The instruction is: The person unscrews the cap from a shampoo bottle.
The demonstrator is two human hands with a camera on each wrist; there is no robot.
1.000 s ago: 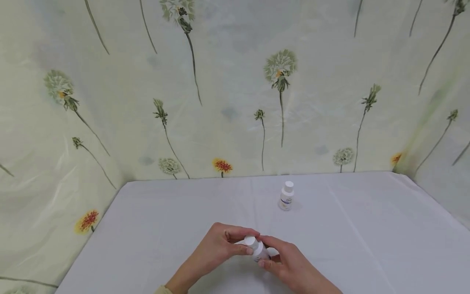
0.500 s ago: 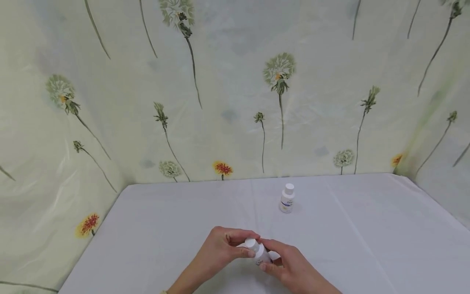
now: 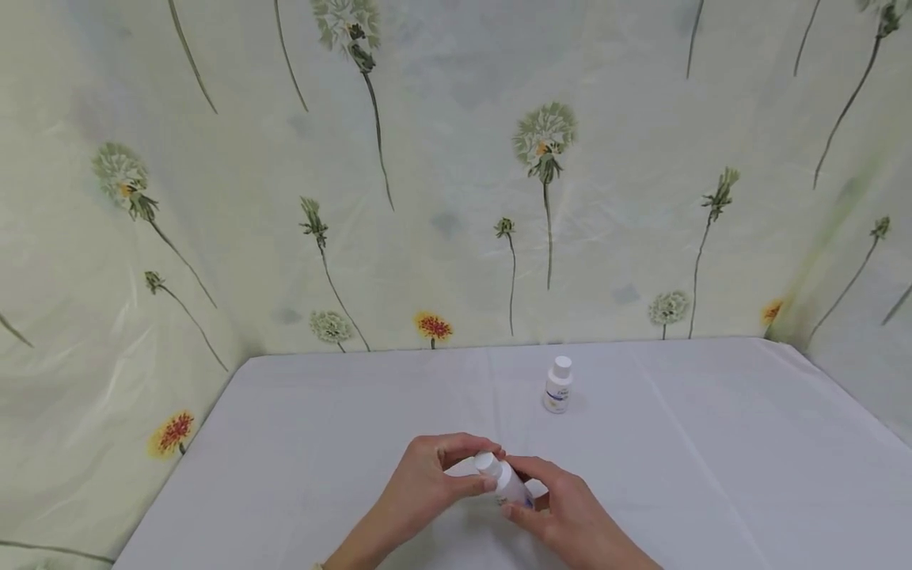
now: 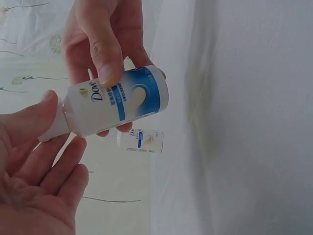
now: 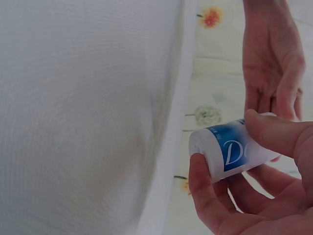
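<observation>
Floral backdrop (image 3: 456, 261): rises behind the work and along both sides.
White tablecloth (image 3: 356, 427): spread beneath the hands, with light creases.
Two-handed work: judging by the grips, the step is working the cap (image 3: 488, 462) of a Dove bottle (image 4: 129, 100); whether to loosen or tighten it cannot be told. The next move seems to call for a steady counter-hold by the right hand (image 3: 563, 503) while the left hand (image 3: 435, 475) turns the top.
Right hand: grasping the bottle's body, thumb across the printed label and a fingertip against the base.
Left hand: pinching the cap between thumb and fingers; in its wrist view the remaining fingers are loosely bent, clear of the bottle's body.
Held Dove bottle: between the two hands, tilted, raised off the cloth at the near side, cap end toward the left hand.
Second Dove bottle (image 3: 558, 392): upright on the cloth, farther back, well apart from both hands and capped.
Cap: white, seated on the held bottle's neck.
</observation>
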